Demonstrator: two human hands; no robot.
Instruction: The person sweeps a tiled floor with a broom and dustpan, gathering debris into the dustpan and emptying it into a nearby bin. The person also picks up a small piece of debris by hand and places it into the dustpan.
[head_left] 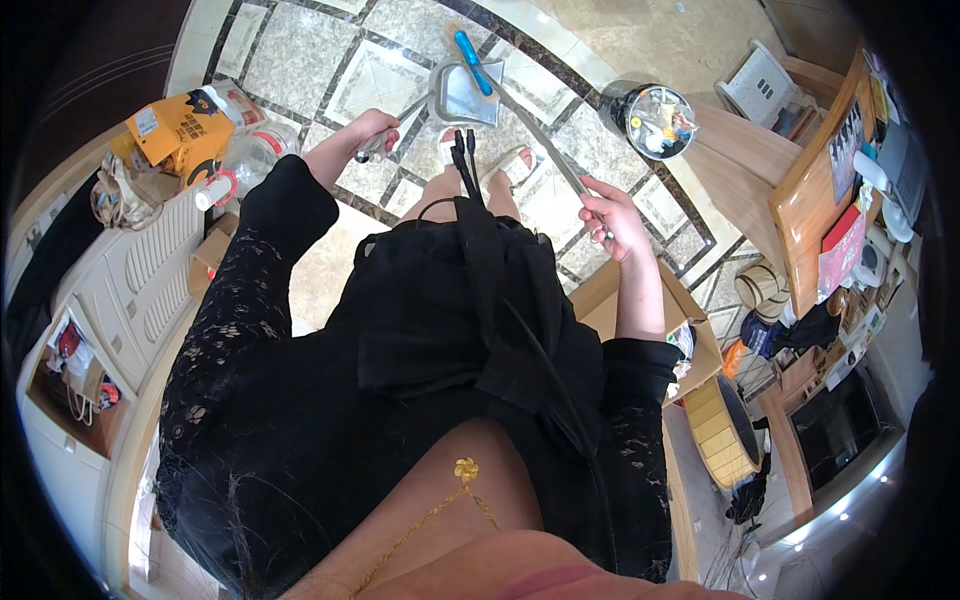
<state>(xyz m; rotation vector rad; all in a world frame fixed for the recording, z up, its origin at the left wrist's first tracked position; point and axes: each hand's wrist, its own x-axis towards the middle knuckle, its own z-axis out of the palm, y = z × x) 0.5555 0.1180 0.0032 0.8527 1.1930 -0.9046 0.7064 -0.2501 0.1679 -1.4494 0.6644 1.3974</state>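
Observation:
My left hand (374,137) is closed around the handle of a grey dustpan (468,108), whose pan rests on the tiled floor in front of my feet. In my right hand (614,216) is the long grey handle of a broom (472,62). Its blue head with pale bristles lies over the far edge of the dustpan, slanting away to the left. Any sweepings in the pan are too small to make out. My feet in white sandals (517,167) stand just on the near side of the pan.
A filled trash bin (657,122) stands right of the dustpan. An open cardboard box (696,312) is by my right forearm. On the left, a cabinet (150,255) carries an orange package (180,125) and a large clear plastic bottle (255,155). A wooden desk (790,190) rises at the right.

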